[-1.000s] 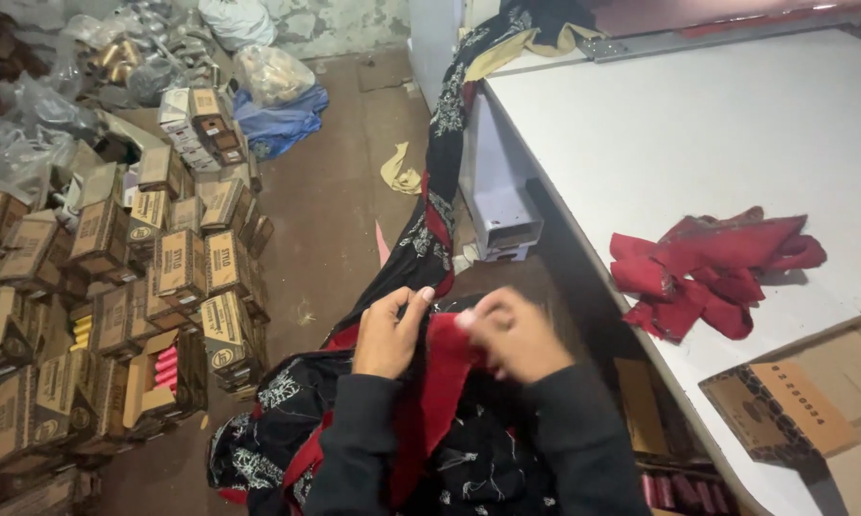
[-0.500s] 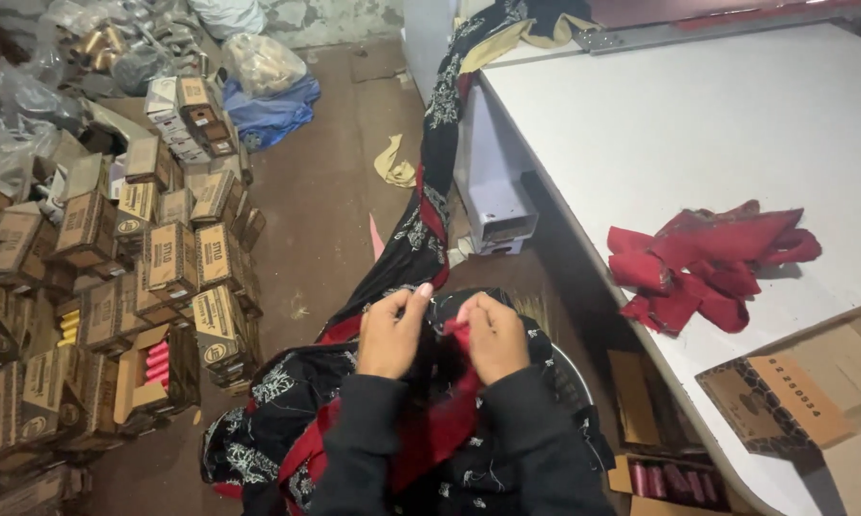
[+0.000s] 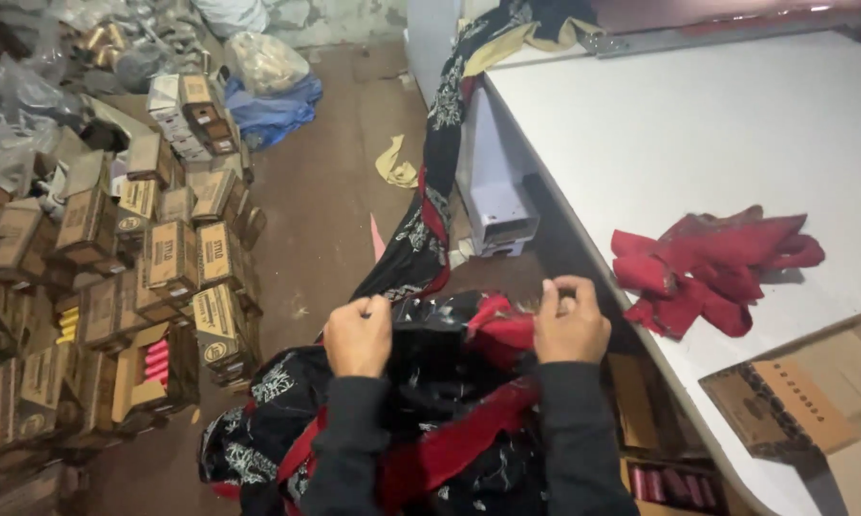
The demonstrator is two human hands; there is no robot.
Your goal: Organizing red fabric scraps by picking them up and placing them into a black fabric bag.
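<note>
1. Head view: the left hand (image 3: 357, 334) and right hand (image 3: 571, 320) each pinched the black-and-red patterned cloth (image 3: 430, 382), bunched over the lap.
2. Its far end trailed onto the white table (image 3: 698, 134); red pieces (image 3: 712, 268) already lay there, so much cloth seemingly remained unhandled.

Red cloth heap (image 3: 712, 268) on white table (image 3: 698, 134); stacked cardboard boxes (image 3: 115, 277).
</note>
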